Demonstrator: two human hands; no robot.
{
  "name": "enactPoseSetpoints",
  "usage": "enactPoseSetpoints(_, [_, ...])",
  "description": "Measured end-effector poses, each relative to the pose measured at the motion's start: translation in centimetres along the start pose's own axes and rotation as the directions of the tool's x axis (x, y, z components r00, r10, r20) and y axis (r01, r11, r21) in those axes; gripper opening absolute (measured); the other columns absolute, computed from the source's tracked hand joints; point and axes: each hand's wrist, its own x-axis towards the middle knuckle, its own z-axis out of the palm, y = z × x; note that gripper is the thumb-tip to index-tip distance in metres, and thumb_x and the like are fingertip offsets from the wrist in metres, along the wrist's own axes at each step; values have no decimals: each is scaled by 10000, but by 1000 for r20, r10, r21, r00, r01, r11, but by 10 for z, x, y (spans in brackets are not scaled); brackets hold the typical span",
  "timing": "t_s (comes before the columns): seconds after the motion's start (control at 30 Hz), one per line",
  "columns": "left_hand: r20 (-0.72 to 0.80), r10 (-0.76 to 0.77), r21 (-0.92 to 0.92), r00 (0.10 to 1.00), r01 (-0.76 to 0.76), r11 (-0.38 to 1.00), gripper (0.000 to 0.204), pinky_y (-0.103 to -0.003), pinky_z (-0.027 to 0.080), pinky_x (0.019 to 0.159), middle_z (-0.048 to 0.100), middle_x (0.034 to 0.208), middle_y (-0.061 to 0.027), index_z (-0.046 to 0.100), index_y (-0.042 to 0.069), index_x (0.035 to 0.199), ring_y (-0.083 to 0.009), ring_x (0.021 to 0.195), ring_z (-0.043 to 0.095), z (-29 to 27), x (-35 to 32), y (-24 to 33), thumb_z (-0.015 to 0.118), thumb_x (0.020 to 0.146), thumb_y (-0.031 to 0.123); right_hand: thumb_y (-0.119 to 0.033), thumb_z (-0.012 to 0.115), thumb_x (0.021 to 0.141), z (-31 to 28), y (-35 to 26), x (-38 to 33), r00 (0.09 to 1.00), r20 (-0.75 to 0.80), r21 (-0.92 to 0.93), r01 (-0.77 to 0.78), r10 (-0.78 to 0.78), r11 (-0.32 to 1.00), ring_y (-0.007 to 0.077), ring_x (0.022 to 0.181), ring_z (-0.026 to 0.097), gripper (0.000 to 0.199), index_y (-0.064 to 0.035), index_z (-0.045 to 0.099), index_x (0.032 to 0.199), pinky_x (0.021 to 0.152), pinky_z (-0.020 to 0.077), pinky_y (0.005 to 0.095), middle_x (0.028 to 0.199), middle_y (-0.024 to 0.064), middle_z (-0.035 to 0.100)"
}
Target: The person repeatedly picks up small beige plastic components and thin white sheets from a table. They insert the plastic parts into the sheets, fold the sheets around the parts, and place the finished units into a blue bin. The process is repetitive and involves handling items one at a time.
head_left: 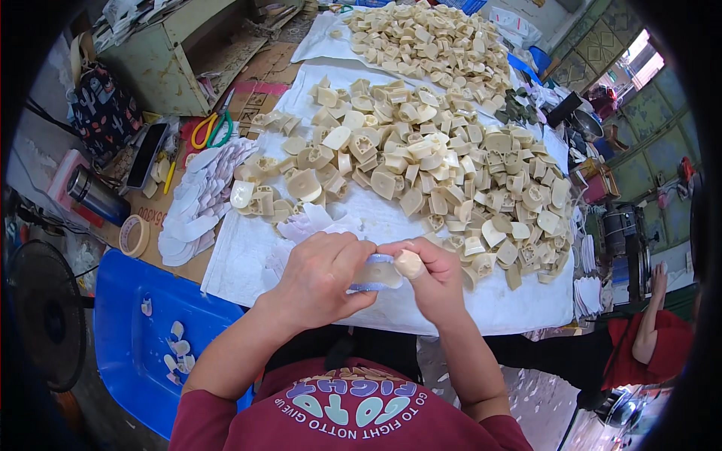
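Observation:
Both my hands are closed on one small beige shoe heel with a pale blue-lilac covering [376,275] along its edges, held just above the cloth's near edge. My left hand [320,274] grips it from the left, thumb below and fingers above. My right hand [435,279] pinches its right end; a beige cover sits on the thumb tip. Just beyond my left hand lie loose pale lilac cut pieces [310,223]. A large heap of bare beige heels [451,161] spreads over the white cloth [248,252] in front of me.
At left stand a blue plastic chair [124,301] with several covered heels on its seat, a tape roll [134,235], a stack of white cut pieces [201,199], scissors [213,129], a phone [147,155] and a flask [98,195]. A person in red [665,342] is at right.

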Motion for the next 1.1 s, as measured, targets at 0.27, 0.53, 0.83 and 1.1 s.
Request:
enactPoseSetpoints(0.27, [-211,-138,-63,968,127,990,352,-380,471,571,578,725,-103,596,29,868,-285,623,593,19,1,7,757,584,161,-162,544,964,4,-7,7,969,31,439,-234,246,868,81,826,605,217,-16,646,1088,725,478,232,900,23,680])
enactPoseSetpoints(0.53, [-249,-330,-96,910,316,944,389,-307,483,511,608,703,-101,588,16,885,-206,555,603,36,0,4,798,597,171,-192,477,994,13,5,10,968,-87,320,-198,236,927,57,799,548,265,-10,632,1109,705,446,214,917,9,644])
enactPoseSetpoints(0.83, [-274,-394,-51,877,396,917,386,-318,476,482,601,666,-107,571,18,848,-213,523,601,41,-1,-2,810,610,203,-167,444,996,21,14,12,981,-63,194,-170,185,966,86,919,541,283,-20,561,1207,829,440,242,1021,28,606])
enactPoseSetpoints(1.1, [-235,-396,0,888,407,913,387,-335,484,571,614,790,-155,570,12,908,-264,657,626,39,-16,-4,799,646,182,-69,466,944,34,22,8,994,-26,53,-102,103,993,124,997,549,299,-26,516,1236,894,434,267,1082,58,591])
